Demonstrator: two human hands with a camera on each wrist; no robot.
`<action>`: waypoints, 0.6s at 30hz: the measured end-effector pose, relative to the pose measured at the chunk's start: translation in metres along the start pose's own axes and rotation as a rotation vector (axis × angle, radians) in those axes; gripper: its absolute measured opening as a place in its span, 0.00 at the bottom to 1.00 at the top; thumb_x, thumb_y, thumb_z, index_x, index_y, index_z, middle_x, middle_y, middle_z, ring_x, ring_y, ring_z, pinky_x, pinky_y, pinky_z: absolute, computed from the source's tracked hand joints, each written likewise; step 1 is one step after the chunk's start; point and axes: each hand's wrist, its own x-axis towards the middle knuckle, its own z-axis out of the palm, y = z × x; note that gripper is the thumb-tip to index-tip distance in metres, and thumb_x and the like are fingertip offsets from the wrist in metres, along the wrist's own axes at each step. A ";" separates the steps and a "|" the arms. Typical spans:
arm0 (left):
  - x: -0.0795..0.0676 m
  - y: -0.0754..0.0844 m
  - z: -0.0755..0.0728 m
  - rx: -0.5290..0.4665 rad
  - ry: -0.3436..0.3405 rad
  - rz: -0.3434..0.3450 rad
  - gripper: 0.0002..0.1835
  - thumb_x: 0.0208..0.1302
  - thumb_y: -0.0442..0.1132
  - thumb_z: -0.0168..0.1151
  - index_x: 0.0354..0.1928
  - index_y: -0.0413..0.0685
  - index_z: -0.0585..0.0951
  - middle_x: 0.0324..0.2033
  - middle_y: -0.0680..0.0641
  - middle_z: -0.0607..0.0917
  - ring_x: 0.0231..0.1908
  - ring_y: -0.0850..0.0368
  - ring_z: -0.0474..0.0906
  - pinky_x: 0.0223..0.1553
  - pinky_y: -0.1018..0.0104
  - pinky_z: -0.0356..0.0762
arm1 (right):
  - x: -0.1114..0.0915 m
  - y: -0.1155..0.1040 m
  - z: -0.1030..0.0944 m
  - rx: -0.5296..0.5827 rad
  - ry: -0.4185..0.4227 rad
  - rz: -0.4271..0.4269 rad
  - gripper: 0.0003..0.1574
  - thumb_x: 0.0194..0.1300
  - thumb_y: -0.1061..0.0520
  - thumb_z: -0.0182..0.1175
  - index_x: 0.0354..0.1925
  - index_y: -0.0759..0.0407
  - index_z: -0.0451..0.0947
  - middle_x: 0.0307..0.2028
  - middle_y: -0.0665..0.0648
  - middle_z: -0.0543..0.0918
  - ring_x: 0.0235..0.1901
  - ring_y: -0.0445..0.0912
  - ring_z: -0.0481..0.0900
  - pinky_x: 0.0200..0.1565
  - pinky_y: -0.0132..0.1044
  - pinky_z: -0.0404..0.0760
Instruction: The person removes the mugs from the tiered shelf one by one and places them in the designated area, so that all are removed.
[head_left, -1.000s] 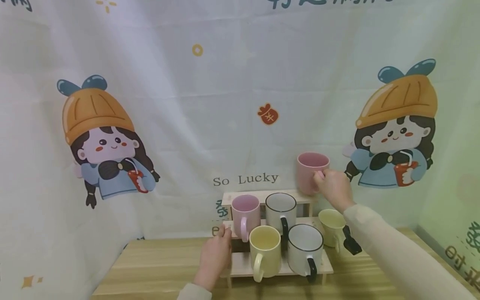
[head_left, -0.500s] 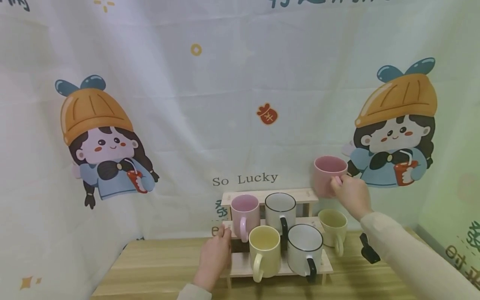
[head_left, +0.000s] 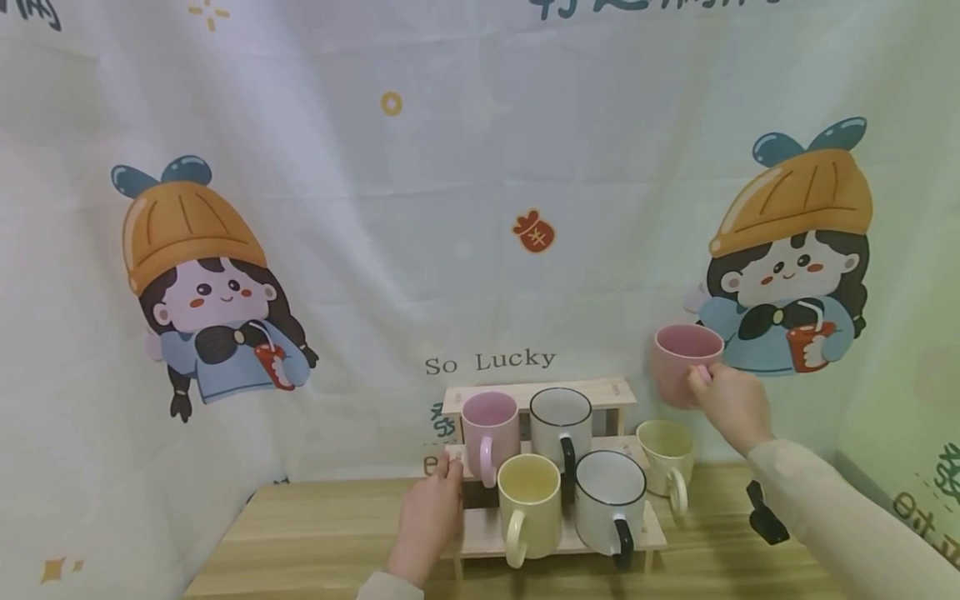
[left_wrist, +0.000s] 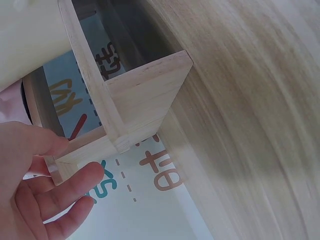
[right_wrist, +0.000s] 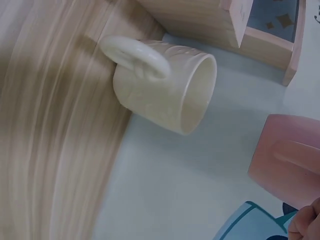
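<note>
In the head view my right hand [head_left: 735,408] holds a dusky pink mug [head_left: 671,371] by its handle, up in the air to the right of the wooden tiered rack [head_left: 611,393]. The right wrist view catches the same pink mug [right_wrist: 285,150] at its edge, with fingertips [right_wrist: 306,222] by it. At the rack's left side, my left hand [head_left: 429,517] pinches the end of the middle shelf; the left wrist view has the thumb [left_wrist: 47,141] and fingers on either side of the wood. A pale yellow mug [head_left: 660,467] stands on the table beside the rack.
A lilac mug [head_left: 508,437] and a black-rimmed white mug [head_left: 549,433] stand on the middle tier. Below are a yellow mug [head_left: 542,517] and another black-rimmed white mug [head_left: 600,512]. Behind the wood-grain table [head_left: 315,525] hangs a printed cloth [head_left: 420,250].
The right hand has carried the pink mug rightward and slightly down, from over the top tier's right end to beyond it. The left hand stays on the rack.
</note>
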 end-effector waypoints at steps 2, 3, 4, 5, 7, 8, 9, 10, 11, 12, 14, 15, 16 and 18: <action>0.000 0.000 0.000 0.003 -0.006 -0.003 0.16 0.53 0.35 0.65 0.46 0.42 0.77 0.55 0.38 0.80 0.19 0.48 0.76 0.14 0.62 0.75 | -0.002 0.003 -0.001 0.001 -0.008 0.014 0.24 0.67 0.53 0.49 0.15 0.58 0.62 0.13 0.54 0.67 0.17 0.48 0.65 0.20 0.34 0.59; 0.000 0.000 0.000 0.003 -0.010 -0.006 0.16 0.53 0.35 0.64 0.46 0.43 0.76 0.55 0.38 0.80 0.19 0.48 0.76 0.14 0.61 0.74 | -0.003 0.005 -0.002 -0.001 -0.011 0.018 0.24 0.67 0.53 0.49 0.15 0.58 0.62 0.13 0.54 0.67 0.17 0.48 0.66 0.20 0.34 0.59; 0.000 0.001 0.000 0.005 -0.012 -0.005 0.16 0.53 0.35 0.64 0.46 0.43 0.76 0.55 0.38 0.80 0.18 0.48 0.76 0.14 0.61 0.74 | -0.004 0.007 -0.003 -0.005 -0.011 0.020 0.24 0.67 0.53 0.49 0.15 0.58 0.61 0.13 0.54 0.67 0.17 0.48 0.65 0.20 0.34 0.59; 0.000 0.000 0.000 0.008 -0.010 -0.004 0.16 0.53 0.35 0.65 0.45 0.43 0.76 0.55 0.38 0.80 0.18 0.48 0.76 0.14 0.61 0.74 | -0.005 0.008 -0.003 -0.004 -0.012 0.020 0.24 0.67 0.54 0.48 0.15 0.58 0.61 0.13 0.54 0.66 0.17 0.48 0.65 0.21 0.35 0.58; 0.000 0.000 0.000 0.010 -0.004 -0.003 0.16 0.52 0.35 0.65 0.45 0.43 0.76 0.55 0.38 0.80 0.18 0.48 0.76 0.14 0.61 0.74 | -0.007 0.011 -0.005 0.001 -0.010 0.019 0.23 0.67 0.54 0.48 0.15 0.57 0.61 0.13 0.53 0.65 0.17 0.48 0.64 0.21 0.35 0.58; 0.000 0.000 0.000 0.009 0.005 -0.001 0.16 0.52 0.35 0.65 0.44 0.43 0.76 0.54 0.38 0.80 0.18 0.48 0.76 0.14 0.60 0.74 | -0.008 0.012 -0.005 -0.003 0.000 0.008 0.23 0.66 0.55 0.48 0.15 0.57 0.60 0.13 0.53 0.64 0.17 0.48 0.64 0.21 0.35 0.57; 0.000 0.000 0.000 0.007 0.010 0.000 0.16 0.52 0.35 0.65 0.44 0.43 0.76 0.54 0.38 0.80 0.18 0.47 0.76 0.14 0.60 0.75 | -0.008 0.013 -0.005 -0.006 0.010 -0.004 0.22 0.66 0.55 0.48 0.15 0.57 0.60 0.13 0.53 0.64 0.17 0.48 0.64 0.21 0.35 0.57; 0.000 0.000 0.000 0.005 0.016 0.001 0.16 0.51 0.35 0.65 0.43 0.43 0.76 0.54 0.38 0.80 0.18 0.47 0.76 0.15 0.60 0.75 | -0.009 0.015 -0.005 -0.008 0.018 -0.013 0.22 0.66 0.56 0.48 0.15 0.57 0.59 0.13 0.53 0.63 0.17 0.48 0.63 0.21 0.35 0.57; 0.000 0.000 0.001 0.004 0.023 0.003 0.16 0.51 0.34 0.65 0.43 0.43 0.76 0.54 0.38 0.81 0.18 0.47 0.76 0.15 0.60 0.75 | -0.010 0.017 -0.005 -0.006 0.023 -0.015 0.22 0.65 0.56 0.48 0.15 0.57 0.59 0.13 0.53 0.63 0.17 0.48 0.63 0.21 0.35 0.57; 0.000 0.000 0.001 0.002 0.029 0.004 0.16 0.50 0.34 0.66 0.43 0.42 0.76 0.54 0.38 0.81 0.18 0.47 0.76 0.14 0.60 0.75 | -0.011 0.019 -0.005 -0.006 0.022 -0.013 0.22 0.65 0.56 0.48 0.15 0.57 0.59 0.13 0.53 0.63 0.17 0.48 0.63 0.21 0.35 0.57; -0.001 -0.001 0.001 0.003 0.039 0.010 0.17 0.49 0.34 0.66 0.43 0.42 0.76 0.53 0.38 0.81 0.18 0.47 0.77 0.14 0.60 0.74 | -0.013 0.022 -0.005 -0.009 0.011 -0.001 0.22 0.66 0.56 0.48 0.15 0.57 0.60 0.13 0.53 0.63 0.18 0.48 0.63 0.22 0.35 0.57; -0.001 -0.001 0.001 0.005 0.042 0.014 0.17 0.49 0.34 0.66 0.43 0.42 0.76 0.53 0.38 0.81 0.18 0.47 0.77 0.14 0.60 0.74 | -0.014 0.024 -0.005 -0.009 -0.003 0.013 0.22 0.66 0.56 0.48 0.15 0.57 0.60 0.14 0.53 0.63 0.18 0.48 0.63 0.22 0.35 0.57; -0.001 -0.001 0.001 0.006 0.047 0.018 0.17 0.48 0.34 0.67 0.43 0.42 0.76 0.53 0.37 0.81 0.18 0.47 0.77 0.14 0.60 0.74 | -0.016 0.026 -0.006 -0.010 -0.022 0.031 0.22 0.67 0.55 0.47 0.16 0.57 0.60 0.14 0.53 0.63 0.18 0.48 0.64 0.22 0.35 0.57; -0.001 0.000 0.001 0.009 0.055 0.023 0.18 0.48 0.34 0.67 0.43 0.42 0.76 0.53 0.37 0.81 0.18 0.47 0.77 0.14 0.60 0.74 | -0.018 0.030 -0.006 -0.020 -0.053 0.047 0.22 0.67 0.54 0.46 0.16 0.57 0.61 0.15 0.53 0.64 0.19 0.48 0.64 0.23 0.36 0.57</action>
